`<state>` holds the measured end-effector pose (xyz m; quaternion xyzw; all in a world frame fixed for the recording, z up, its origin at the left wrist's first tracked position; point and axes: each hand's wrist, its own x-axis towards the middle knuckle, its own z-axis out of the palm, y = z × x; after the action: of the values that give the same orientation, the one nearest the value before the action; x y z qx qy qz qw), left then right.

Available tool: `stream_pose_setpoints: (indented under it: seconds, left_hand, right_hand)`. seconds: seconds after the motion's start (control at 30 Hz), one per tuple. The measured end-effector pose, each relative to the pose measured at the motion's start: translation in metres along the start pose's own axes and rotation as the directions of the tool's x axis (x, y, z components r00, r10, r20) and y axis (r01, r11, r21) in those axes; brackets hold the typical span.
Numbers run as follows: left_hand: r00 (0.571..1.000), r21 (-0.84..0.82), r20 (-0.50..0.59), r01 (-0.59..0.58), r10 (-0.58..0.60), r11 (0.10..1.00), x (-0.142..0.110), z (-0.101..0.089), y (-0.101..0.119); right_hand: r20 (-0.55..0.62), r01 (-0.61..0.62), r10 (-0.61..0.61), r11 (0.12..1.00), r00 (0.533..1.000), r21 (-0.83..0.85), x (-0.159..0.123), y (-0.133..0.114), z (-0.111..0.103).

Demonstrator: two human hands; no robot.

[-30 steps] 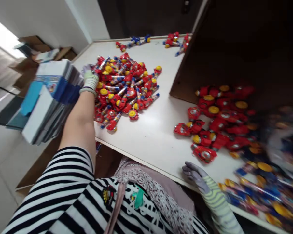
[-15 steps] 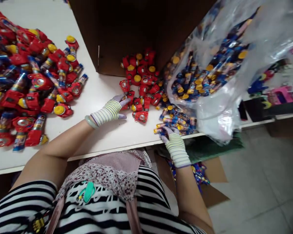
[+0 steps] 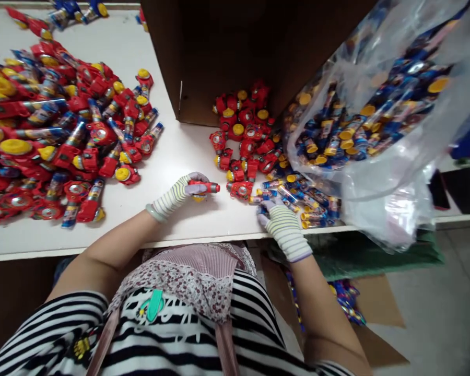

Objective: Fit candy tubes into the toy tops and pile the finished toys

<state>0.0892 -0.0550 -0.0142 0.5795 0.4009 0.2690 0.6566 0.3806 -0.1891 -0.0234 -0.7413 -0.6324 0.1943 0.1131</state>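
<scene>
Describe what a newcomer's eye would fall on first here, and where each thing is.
First, the big heap of mostly red toys on the white table's left. Then the clear plastic bag of blue-and-yellow tubes at right. Between them, the gloved left hand holds one red toy.

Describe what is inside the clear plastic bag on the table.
Many blue tubes with yellow ends show inside the bag. Those on top cover the lower ones, so its bottom cannot be seen.

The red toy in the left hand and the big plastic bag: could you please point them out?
Red toy (image 3: 210,187), head view: on its protruding red body.
Plastic bag (image 3: 387,196), head view: on its pale lower front.
</scene>
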Motion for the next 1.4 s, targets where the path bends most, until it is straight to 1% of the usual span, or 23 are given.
stream_pose_setpoints:
  seconds: [0.03,0.1,0.2,0.27,0.33,0.5,0.57,0.63,0.7,0.77,0.8,0.87,0.9,0.93,0.97,1.03,1.1,1.17,1.2,1.3,1.33,1.37,1.4]
  left_hand:
    - [1.000,-0.035,0.008,0.003,-0.002,0.999,-0.001,0.002,0.000]
    - [0.999,-0.068,0.035,-0.011,0.014,0.998,-0.002,0.005,0.003]
    - [0.993,-0.055,0.115,-0.027,0.033,0.998,-0.005,0.006,0.010]
    - [0.989,-0.001,0.140,-0.053,0.053,0.999,-0.006,0.002,0.015]
    - [0.984,0.080,0.159,-0.095,0.082,0.992,-0.008,-0.002,0.019]
    - [0.980,0.162,0.161,-0.141,0.115,0.977,-0.013,-0.004,0.025]
    - [0.971,0.188,0.202,-0.163,0.124,0.969,-0.014,-0.002,0.028]
    - [0.953,0.252,0.278,-0.195,0.123,0.948,-0.014,-0.001,0.032]
    - [0.936,0.308,0.323,-0.240,0.136,0.921,-0.014,0.000,0.035]
    - [0.924,0.317,0.322,-0.312,0.208,0.896,-0.012,0.001,0.036]
    - [0.908,0.304,0.323,-0.365,0.265,0.880,-0.011,0.001,0.036]
    - [0.855,0.273,0.348,-0.484,0.384,0.831,-0.009,0.000,0.035]
    - [0.833,0.266,0.362,-0.522,0.418,0.811,-0.008,-0.001,0.034]
    - [0.828,0.270,0.365,-0.532,0.427,0.802,-0.007,-0.002,0.034]
    - [0.842,0.287,0.346,-0.515,0.414,0.808,-0.007,-0.003,0.033]
    - [0.907,0.346,0.248,-0.411,0.340,0.843,-0.008,-0.004,0.032]
    - [0.955,0.363,0.146,-0.294,0.258,0.884,-0.011,-0.004,0.030]
    - [0.963,0.294,0.121,-0.265,0.239,0.918,-0.013,-0.004,0.028]
    - [0.953,0.245,0.144,-0.294,0.265,0.924,-0.014,-0.004,0.028]
    - [0.880,0.177,0.255,-0.449,0.400,0.876,-0.015,-0.006,0.030]
    - [0.867,0.202,0.278,-0.474,0.414,0.857,-0.015,-0.006,0.031]
    - [0.875,0.252,0.273,-0.467,0.400,0.848,-0.015,-0.007,0.032]
    - [0.901,0.310,0.233,-0.425,0.365,0.851,-0.015,-0.006,0.033]
  right_hand:
    - [-0.042,0.013,-0.007,0.988,0.999,0.152,0.000,-0.006,-0.002]
    - [-0.111,0.066,-0.016,0.882,0.994,0.467,0.000,-0.022,-0.002]
    - [-0.137,0.147,-0.072,0.712,0.988,0.687,0.004,-0.047,0.003]
    - [-0.125,0.179,-0.129,0.703,0.984,0.688,0.008,-0.061,0.008]
    - [-0.089,0.217,-0.208,0.746,0.974,0.630,0.012,-0.069,0.014]
    - [-0.080,0.310,-0.302,0.885,0.950,0.347,0.012,-0.075,0.025]
    - [-0.015,0.331,-0.340,0.905,0.940,0.267,0.008,-0.077,0.025]
    - [0.068,0.337,-0.369,0.898,0.927,0.282,0.003,-0.079,0.024]
    - [0.096,0.277,-0.343,0.869,0.934,0.409,-0.003,-0.083,0.027]
    - [0.146,0.121,-0.268,0.771,0.952,0.625,-0.008,-0.088,0.036]
    - [0.213,0.021,-0.257,0.683,0.942,0.730,-0.010,-0.091,0.041]
    - [0.367,-0.175,-0.307,0.507,0.878,0.844,-0.011,-0.094,0.051]
    - [0.405,-0.229,-0.325,0.465,0.855,0.855,-0.011,-0.095,0.053]
    - [0.404,-0.230,-0.312,0.470,0.860,0.852,-0.009,-0.096,0.053]
    - [0.364,-0.187,-0.266,0.516,0.893,0.836,-0.007,-0.097,0.050]
    - [0.187,-0.057,-0.128,0.661,0.974,0.748,-0.004,-0.097,0.043]
    - [0.097,-0.017,-0.068,0.729,0.993,0.684,-0.002,-0.096,0.037]
    - [0.211,-0.091,-0.103,0.664,0.972,0.742,-0.004,-0.095,0.038]
    - [0.306,-0.151,-0.157,0.610,0.939,0.778,-0.005,-0.095,0.041]
    - [0.507,-0.307,-0.354,0.488,0.786,0.817,-0.005,-0.095,0.050]
    - [0.509,-0.306,-0.360,0.489,0.782,0.817,-0.003,-0.096,0.050]
    - [0.483,-0.271,-0.334,0.517,0.810,0.812,-0.002,-0.098,0.049]
    - [0.419,-0.197,-0.275,0.583,0.865,0.788,0.000,-0.100,0.046]
